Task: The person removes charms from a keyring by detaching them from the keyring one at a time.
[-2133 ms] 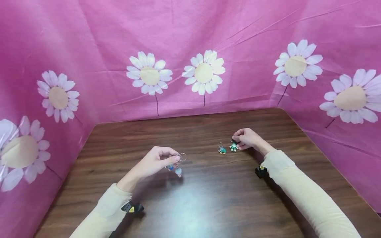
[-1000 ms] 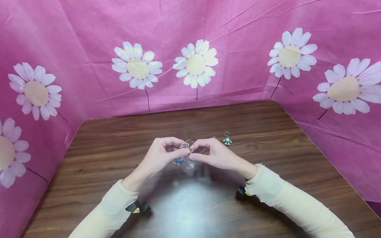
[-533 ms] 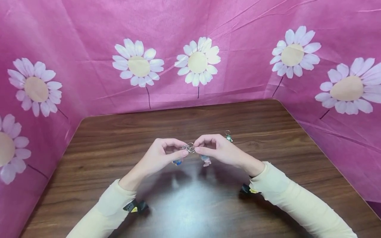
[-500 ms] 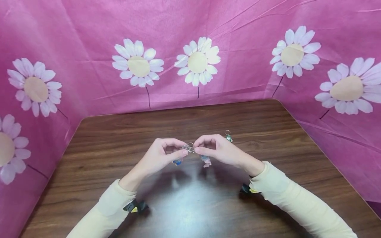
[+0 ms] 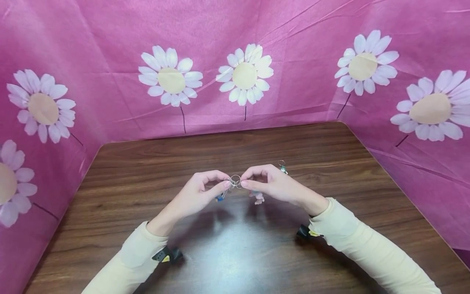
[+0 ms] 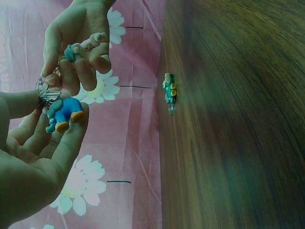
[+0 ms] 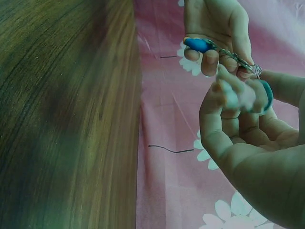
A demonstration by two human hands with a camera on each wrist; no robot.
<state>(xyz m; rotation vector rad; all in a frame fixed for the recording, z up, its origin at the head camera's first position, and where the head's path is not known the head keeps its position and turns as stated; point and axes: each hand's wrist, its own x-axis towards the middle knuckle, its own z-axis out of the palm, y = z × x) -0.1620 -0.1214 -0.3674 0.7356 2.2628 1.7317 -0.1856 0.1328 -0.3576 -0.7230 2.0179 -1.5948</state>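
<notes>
My left hand (image 5: pixel 194 192) pinches a keychain by its metal ring, with a small blue figure (image 6: pixel 66 112) with orange feet hanging below its fingers. Opposite it, my right hand (image 5: pixel 275 185) pinches the ring of another keychain, whose pale pink figure (image 5: pixel 259 198) has a teal part on top and dangles under the palm. The metal rings (image 5: pixel 236 181) overlap between the two sets of fingertips, above the table. A short chain (image 7: pixel 231 55) joins the blue figure to its ring.
On the brown wooden table (image 5: pixel 154 163), beyond my right hand, lies a green figure keychain (image 5: pixel 283 169), partly covered by that hand in the head view. A pink cloth (image 5: pixel 209 24) with white daisies encloses the table's back and sides.
My right hand left the green keychains at the right and came to my left hand. It took hold of the pink figure's keychain there, then drew slightly right, parting the two figures.
</notes>
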